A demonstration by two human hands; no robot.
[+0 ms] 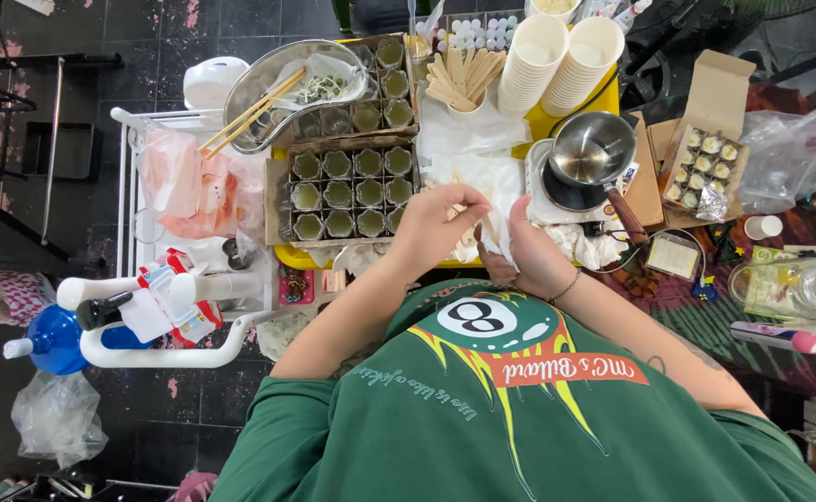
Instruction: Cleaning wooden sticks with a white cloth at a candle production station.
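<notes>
Two hands are meeting over crumpled white paper at the edge of a crowded yellow table.

The left hand [437, 223] is pinching a thin pale stick at its fingertips, while the right hand [530, 251] is closing around the white paper [499, 216]; the stick is mostly hiding between them, so its kind is hard to tell. At ten o'clock from the hands a cardboard tray of small glass jars [347, 195] is sitting, its near edge cut off by the left wrist. At one o'clock a small steel saucepan [594, 153] is resting. The green shirt is covering the table's near side.
</notes>
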